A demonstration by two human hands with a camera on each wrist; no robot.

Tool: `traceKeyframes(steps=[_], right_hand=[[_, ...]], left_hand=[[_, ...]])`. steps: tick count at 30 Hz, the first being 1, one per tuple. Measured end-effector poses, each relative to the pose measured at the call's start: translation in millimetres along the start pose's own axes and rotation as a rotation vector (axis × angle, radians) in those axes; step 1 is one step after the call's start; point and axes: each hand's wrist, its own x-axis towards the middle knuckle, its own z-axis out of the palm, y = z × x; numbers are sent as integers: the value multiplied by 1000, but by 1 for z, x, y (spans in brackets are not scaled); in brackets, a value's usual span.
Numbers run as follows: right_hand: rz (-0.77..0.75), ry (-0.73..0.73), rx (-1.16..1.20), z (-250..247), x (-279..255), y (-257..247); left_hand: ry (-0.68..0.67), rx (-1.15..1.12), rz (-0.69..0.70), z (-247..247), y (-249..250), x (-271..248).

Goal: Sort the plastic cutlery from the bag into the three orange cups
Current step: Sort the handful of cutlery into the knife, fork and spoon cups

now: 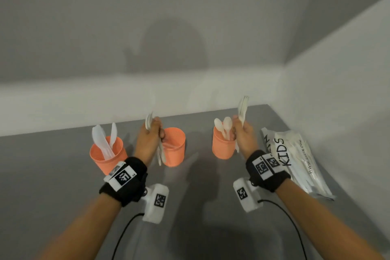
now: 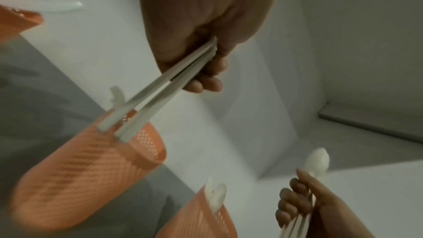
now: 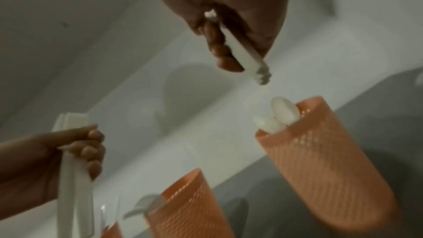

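Observation:
Three orange cups stand in a row on the grey table. The left cup (image 1: 108, 155) holds white knives and the right cup (image 1: 223, 146) holds spoons (image 1: 223, 126). My left hand (image 1: 155, 132) grips a bunch of white forks (image 1: 149, 121) upright, their handles hanging just in front of the middle cup (image 1: 175, 148). My right hand (image 1: 240, 132) grips a stack of white cutlery (image 1: 242, 110) beside the right cup, head end up. In the left wrist view that stack's head (image 2: 318, 160) looks rounded. The bag (image 1: 295, 160), printed KIDS, lies at the right with more cutlery inside.
A white wall runs close behind the cups, and another wall (image 1: 348, 91) borders the table on the right, just past the bag. Black cables (image 1: 124, 236) trail from both wrist cameras over the near table (image 1: 200, 207).

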Motion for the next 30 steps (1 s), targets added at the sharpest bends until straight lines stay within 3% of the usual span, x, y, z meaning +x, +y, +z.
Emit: traceKeyframes(steps=[2,8,16,23,27,30], right_hand=[[-52,25,-16,-4,20,-5],[-25,9,10,6,71,24],[67,-123,-144,13,80,71],[-179,-180,-381,11,75,65],[-236,-187,-432,4,70,62],[-278,-155,-426,-9,67,52]], left_hand=[[83,-122,44,8,11,16],[243,-102,143,38,3,55],[314,219,102,56,-53,56],[259,765,204,51,-61,57],[256,828,297,54,-49,49],[231,701,362,55,-31,29]])
